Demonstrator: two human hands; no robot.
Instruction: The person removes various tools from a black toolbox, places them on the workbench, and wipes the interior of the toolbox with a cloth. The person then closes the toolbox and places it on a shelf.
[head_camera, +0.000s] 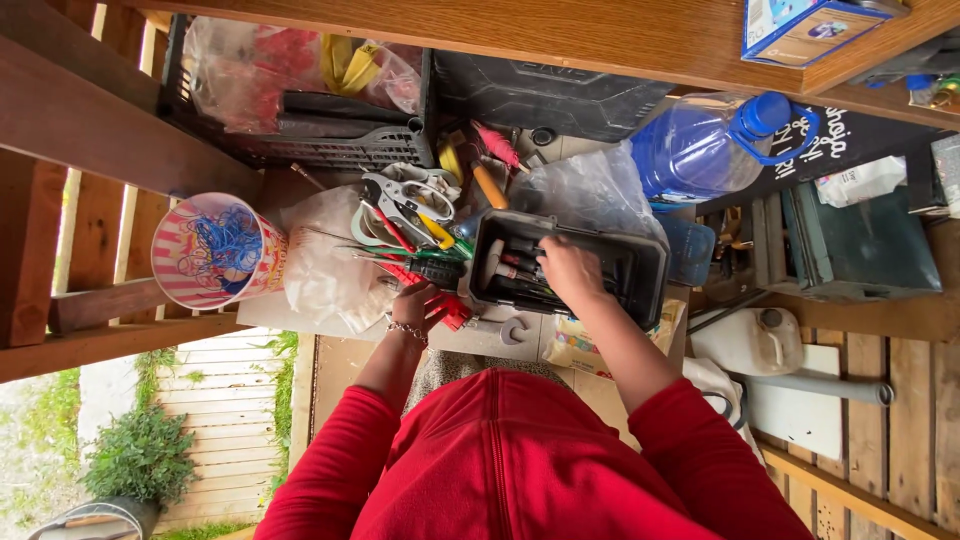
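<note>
Inside the black tray, right hand rummages.

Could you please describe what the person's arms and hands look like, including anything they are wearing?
Both arms wear red long sleeves, part of a red top, pushed up so the forearms are bare. The left hand has a thin beaded bracelet at the wrist. The right hand is bare, with no glove, ring or watch that can be made out.
</note>
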